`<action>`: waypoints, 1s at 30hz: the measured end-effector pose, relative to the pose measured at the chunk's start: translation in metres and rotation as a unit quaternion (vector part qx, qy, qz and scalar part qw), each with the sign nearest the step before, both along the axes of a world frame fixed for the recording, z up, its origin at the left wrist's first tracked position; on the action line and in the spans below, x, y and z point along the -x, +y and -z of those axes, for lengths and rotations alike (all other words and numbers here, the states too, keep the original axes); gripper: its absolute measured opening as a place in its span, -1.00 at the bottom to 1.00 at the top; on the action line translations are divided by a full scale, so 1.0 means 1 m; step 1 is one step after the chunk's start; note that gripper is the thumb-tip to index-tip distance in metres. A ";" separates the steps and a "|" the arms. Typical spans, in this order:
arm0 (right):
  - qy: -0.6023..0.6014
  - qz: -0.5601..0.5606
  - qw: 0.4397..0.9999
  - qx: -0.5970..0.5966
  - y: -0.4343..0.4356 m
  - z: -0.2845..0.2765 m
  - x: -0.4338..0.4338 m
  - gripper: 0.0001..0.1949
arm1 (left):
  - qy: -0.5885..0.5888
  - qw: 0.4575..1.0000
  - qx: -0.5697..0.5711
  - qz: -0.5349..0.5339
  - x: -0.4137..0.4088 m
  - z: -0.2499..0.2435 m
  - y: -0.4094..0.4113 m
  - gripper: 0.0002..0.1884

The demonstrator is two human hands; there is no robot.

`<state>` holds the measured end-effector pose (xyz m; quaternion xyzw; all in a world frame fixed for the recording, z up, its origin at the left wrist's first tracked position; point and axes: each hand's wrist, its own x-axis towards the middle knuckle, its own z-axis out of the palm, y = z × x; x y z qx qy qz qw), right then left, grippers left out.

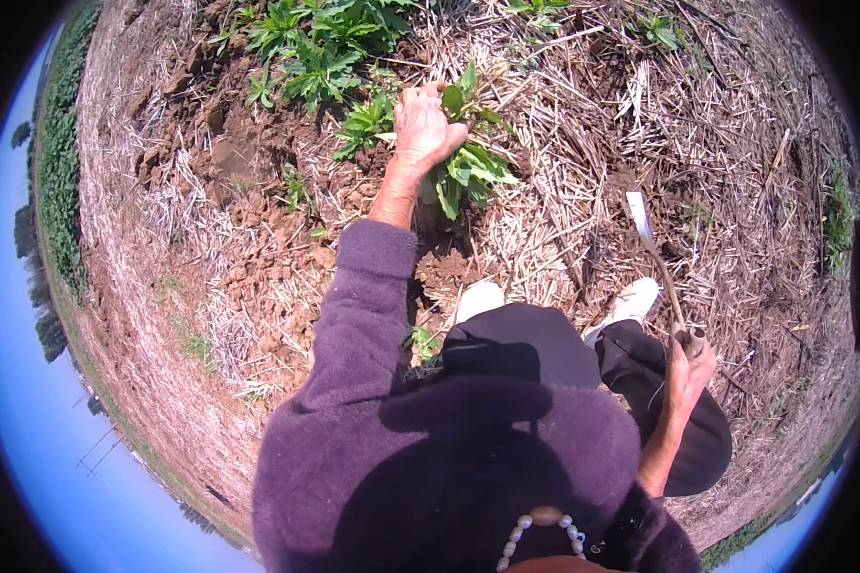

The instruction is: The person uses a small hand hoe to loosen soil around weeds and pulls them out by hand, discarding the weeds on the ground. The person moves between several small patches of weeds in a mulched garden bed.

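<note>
My left hand point(426, 125) reaches ahead with its fingers curled around a leafy green plant point(475, 173). Broad, toothed leaves stick out above and below the thumb, while the fingertips and stem are mostly hidden. Lower right, beside my bent leg, my right hand point(690, 369) is closed on the end of a hand weeding tool point(663, 268). Its thin, slightly curved shank points away from me and ends in a flat, bright blade point(639, 215), well apart from the plant.
More leafy plants point(322, 46) grow on reddish, clodded soil point(258, 243) at upper left. Dry straw point(545, 208) covers the ground on the right. My white shoes point(634, 299) rest close to the tool's shank. A green crop strip point(61, 157) borders the field far left.
</note>
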<state>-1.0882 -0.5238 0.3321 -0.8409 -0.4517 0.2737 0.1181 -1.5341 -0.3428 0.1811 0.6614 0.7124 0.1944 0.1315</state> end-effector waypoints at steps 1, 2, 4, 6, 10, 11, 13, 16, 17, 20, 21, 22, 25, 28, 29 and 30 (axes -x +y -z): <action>0.010 -0.018 1.000 -0.006 0.003 0.000 0.004 -0.81 | 0.034 0.998 0.031 -0.047 0.034 0.004 0.008 -0.50; 0.012 -0.030 0.999 -0.014 0.006 -0.002 0.006 -0.81 | 0.025 0.994 0.088 -0.063 0.052 -0.006 0.012 -0.49; 0.050 -0.080 0.995 -0.040 0.017 -0.003 0.026 -0.81 | -0.034 0.964 0.255 -0.060 0.099 0.003 0.004 -0.50; 0.065 -0.138 0.985 -0.083 0.034 -0.006 0.058 -0.82 | -0.090 0.949 0.303 0.014 0.107 0.032 -0.017 -0.58; 0.097 -0.178 0.969 -0.139 0.073 0.008 0.118 -0.81 | -0.195 0.926 0.309 0.097 0.019 0.006 -0.066 -0.65; 0.111 -0.197 0.962 -0.154 0.083 0.006 0.139 -0.82 | -0.207 0.909 0.331 0.144 -0.002 0.007 -0.083 -0.64; 0.136 -0.264 0.942 -0.154 0.099 -0.001 0.174 -0.83 | -0.080 0.900 0.330 0.273 -0.021 -0.008 -0.110 -0.73; 0.135 -0.361 0.915 -0.121 0.113 0.004 0.206 -0.89 | 0.005 0.953 0.245 0.179 0.003 -0.002 -0.120 -0.81; 0.106 -0.378 0.918 -0.063 0.118 0.005 0.216 -0.93 | 0.032 0.956 0.244 0.157 0.017 -0.001 -0.115 -0.82; 0.107 -0.442 0.891 -0.006 0.133 0.019 0.243 -0.86 | 0.129 0.949 0.148 0.245 0.057 -0.007 -0.090 -0.71; 0.104 -0.461 0.881 -0.033 0.138 0.029 0.247 -0.85 | 0.187 0.924 0.135 0.305 0.067 -0.002 -0.072 -0.69; 0.097 -0.462 0.881 -0.015 0.146 0.027 0.253 -0.86 | 0.223 0.909 0.162 0.312 0.077 0.004 -0.060 -0.69; 0.120 -0.478 0.870 0.015 0.175 0.025 0.265 -0.86 | 0.296 0.873 0.284 0.264 0.092 0.010 -0.025 -0.46; 0.120 -0.513 0.849 0.030 0.186 0.024 0.266 -0.82 | 0.157 0.914 0.339 0.158 0.095 0.011 -0.013 -0.04; 0.085 -0.511 0.855 0.016 0.182 0.022 0.269 -0.84 | 0.167 0.918 0.332 0.141 0.091 0.013 -0.010 -0.04; 0.094 -0.527 0.845 0.025 0.179 0.029 0.278 -0.87 | 0.185 0.911 0.358 0.090 0.093 0.023 -0.010 -0.09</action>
